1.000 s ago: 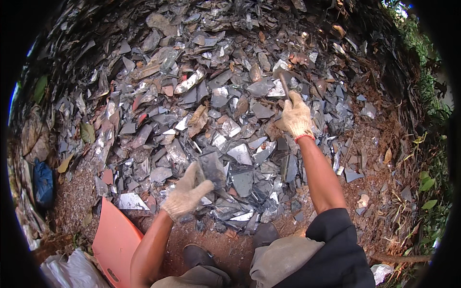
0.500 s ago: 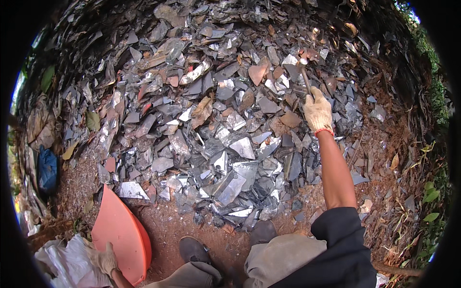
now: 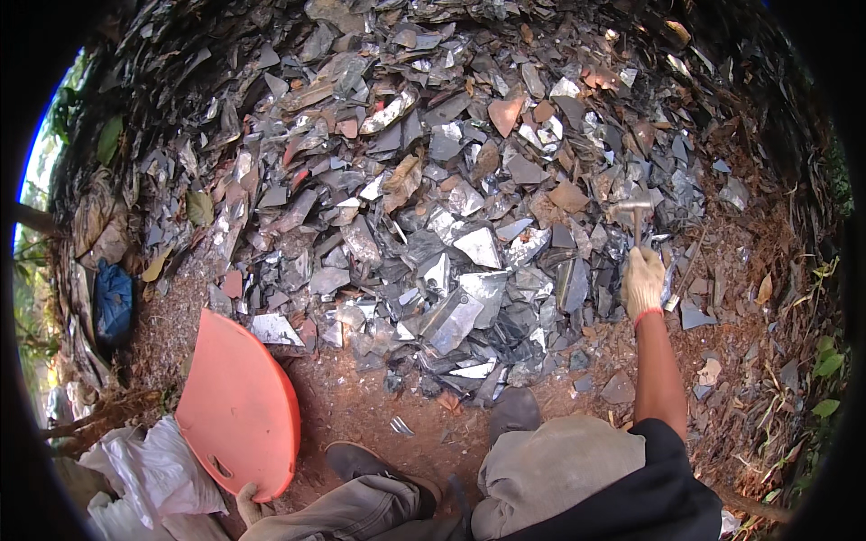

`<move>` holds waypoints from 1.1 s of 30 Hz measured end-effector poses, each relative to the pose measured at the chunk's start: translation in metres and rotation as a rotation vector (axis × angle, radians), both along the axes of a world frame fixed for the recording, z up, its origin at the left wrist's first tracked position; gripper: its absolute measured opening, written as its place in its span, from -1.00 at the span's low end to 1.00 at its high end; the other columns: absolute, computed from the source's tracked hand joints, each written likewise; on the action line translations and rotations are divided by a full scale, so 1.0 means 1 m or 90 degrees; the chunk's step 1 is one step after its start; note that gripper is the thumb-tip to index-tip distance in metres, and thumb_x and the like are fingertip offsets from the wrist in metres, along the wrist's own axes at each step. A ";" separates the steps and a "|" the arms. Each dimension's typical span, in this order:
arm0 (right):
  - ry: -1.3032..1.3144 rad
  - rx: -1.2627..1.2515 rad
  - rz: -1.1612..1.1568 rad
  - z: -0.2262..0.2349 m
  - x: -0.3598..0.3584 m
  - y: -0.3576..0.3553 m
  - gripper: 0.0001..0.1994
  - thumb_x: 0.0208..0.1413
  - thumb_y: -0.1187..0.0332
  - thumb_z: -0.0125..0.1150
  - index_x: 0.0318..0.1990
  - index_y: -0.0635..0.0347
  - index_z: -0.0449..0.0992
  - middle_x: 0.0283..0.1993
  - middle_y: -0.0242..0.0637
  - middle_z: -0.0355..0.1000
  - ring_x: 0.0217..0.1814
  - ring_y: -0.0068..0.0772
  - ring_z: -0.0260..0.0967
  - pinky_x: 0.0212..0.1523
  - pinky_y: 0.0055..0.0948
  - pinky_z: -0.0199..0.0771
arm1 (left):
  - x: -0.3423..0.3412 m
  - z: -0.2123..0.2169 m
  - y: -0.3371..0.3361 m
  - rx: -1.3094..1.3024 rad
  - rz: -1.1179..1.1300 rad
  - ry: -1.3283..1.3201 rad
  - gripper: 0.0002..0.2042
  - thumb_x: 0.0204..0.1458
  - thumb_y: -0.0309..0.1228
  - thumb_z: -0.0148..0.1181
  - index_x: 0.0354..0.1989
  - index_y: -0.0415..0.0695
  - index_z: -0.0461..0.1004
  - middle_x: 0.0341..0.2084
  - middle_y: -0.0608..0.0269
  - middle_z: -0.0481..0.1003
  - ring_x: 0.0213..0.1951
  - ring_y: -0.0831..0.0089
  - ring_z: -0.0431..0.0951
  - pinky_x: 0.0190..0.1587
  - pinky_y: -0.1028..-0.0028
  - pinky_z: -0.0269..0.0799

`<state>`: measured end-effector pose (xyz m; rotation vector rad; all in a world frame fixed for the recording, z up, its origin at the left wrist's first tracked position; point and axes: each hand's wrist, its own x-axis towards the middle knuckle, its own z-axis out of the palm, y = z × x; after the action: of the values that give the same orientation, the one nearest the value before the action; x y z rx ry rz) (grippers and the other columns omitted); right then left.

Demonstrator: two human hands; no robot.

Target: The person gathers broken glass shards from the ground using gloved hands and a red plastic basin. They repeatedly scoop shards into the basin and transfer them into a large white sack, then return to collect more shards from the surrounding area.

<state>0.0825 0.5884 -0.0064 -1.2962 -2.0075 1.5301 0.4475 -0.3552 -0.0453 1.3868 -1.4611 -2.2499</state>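
In a cream knitted glove with a red cuff, my right hand (image 3: pixel 644 278) is closed round the handle of a hammer (image 3: pixel 635 213). The hammer's head lies at the right part of a heap of broken dark, flat flakes (image 3: pixel 451 320), some of them shiny. Low on the left, my gloved left hand (image 3: pixel 252 505) is closed on the near rim of an orange plastic basin (image 3: pixel 239 397). A slot is cut in the basin near that rim, and its inside shows no contents. Most of the left hand's fingers are hidden.
White plastic sacks (image 3: pixel 162 473) lie left of the basin. A blue plastic bag (image 3: pixel 114 302) sits at the left bank. My shoes (image 3: pixel 365 462) stand on reddish soil at the heap's near edge. Stacked flakes and plants (image 3: pixel 825 363) border the right side.
My right hand and the hammer have come nearer and a little to the right. My left hand has shifted from inside the basin to its near rim, and the basin has turned.
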 end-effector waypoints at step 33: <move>-0.278 0.247 -0.076 0.438 0.436 -0.218 -0.25 -0.28 0.57 -0.01 0.27 0.36 0.42 -0.03 -0.27 0.53 -0.10 -0.49 0.52 -0.07 -0.49 0.59 | -0.366 0.015 0.390 -1.164 -1.560 0.696 -0.11 0.25 0.42 -0.35 0.52 -0.03 0.12 0.57 0.23 0.02 0.60 0.24 -0.12 0.55 -0.21 -0.57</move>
<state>0.5182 0.3701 0.4311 -1.6387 -2.2793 0.7926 0.0815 0.0345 -0.0306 1.9384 2.0700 -0.3185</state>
